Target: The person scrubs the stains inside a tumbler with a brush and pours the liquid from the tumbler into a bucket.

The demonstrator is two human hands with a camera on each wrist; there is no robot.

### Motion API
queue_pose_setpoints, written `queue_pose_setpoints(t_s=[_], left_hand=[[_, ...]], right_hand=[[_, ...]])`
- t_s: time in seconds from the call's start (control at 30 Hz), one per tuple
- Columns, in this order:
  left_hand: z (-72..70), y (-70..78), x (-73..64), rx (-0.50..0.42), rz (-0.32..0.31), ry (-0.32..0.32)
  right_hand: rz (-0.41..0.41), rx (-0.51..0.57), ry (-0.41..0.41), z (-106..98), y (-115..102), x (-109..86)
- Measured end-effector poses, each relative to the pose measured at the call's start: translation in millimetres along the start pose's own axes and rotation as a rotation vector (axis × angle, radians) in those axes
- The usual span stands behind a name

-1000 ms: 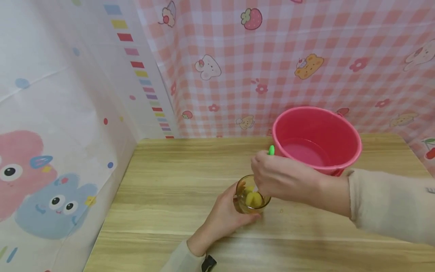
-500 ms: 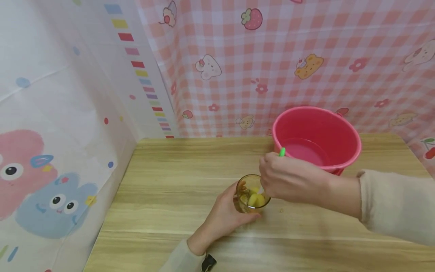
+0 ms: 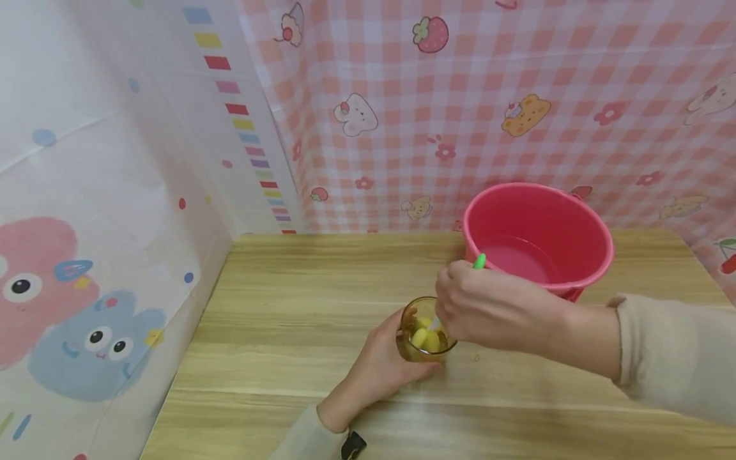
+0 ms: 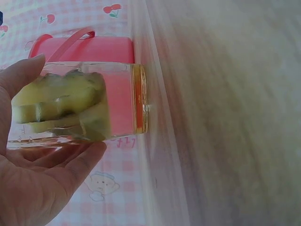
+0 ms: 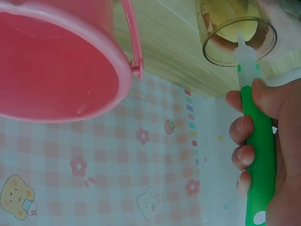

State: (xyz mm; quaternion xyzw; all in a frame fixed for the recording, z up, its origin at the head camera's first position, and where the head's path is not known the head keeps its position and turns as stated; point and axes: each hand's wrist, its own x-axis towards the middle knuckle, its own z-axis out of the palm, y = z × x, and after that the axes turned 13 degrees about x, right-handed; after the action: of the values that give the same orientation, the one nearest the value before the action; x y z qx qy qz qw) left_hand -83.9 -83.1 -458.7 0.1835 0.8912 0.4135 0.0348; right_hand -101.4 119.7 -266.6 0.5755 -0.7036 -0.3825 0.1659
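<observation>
My left hand (image 3: 381, 359) holds a clear amber-tinted glass (image 3: 422, 358) from the side, fingers and thumb wrapped around it. In the left wrist view the glass (image 4: 121, 101) is upright, its base at the tabletop. My right hand (image 3: 497, 310) grips a cup brush by its green handle (image 5: 259, 155), fingers curled round it. The brush's whitish neck (image 5: 247, 59) goes in through the glass's mouth. Inside sits its lobed yellow sponge head (image 3: 430, 340), which presses near the wall in the left wrist view. The right hand hides part of the rim in the head view.
A pink bucket (image 3: 581, 223) stands at the back right, close behind my right hand; its handle (image 5: 134, 35) hangs down. A small wet spot (image 3: 476, 358) lies on the wooden table (image 3: 276, 306). Behind is a pink checked curtain (image 3: 391, 83).
My right hand has shifted slightly right with the brush, and its green handle end leans further right. The yellow sponge has turned in the glass. My left hand and the glass stay about in place.
</observation>
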Motion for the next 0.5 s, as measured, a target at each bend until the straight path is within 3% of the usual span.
queue_pose_setpoints(t_s=[0.3,0.5], left_hand=[[0.0,0.5,-0.2,0.013,-0.026,-0.006],[-0.2,-0.4,0.4,0.008,0.000,0.005]], right_hand=[[-0.003,-0.011,0.015,-4.1,3.6,6.8],[-0.002,0.014,0.020,-3.4,6.3,11.6]])
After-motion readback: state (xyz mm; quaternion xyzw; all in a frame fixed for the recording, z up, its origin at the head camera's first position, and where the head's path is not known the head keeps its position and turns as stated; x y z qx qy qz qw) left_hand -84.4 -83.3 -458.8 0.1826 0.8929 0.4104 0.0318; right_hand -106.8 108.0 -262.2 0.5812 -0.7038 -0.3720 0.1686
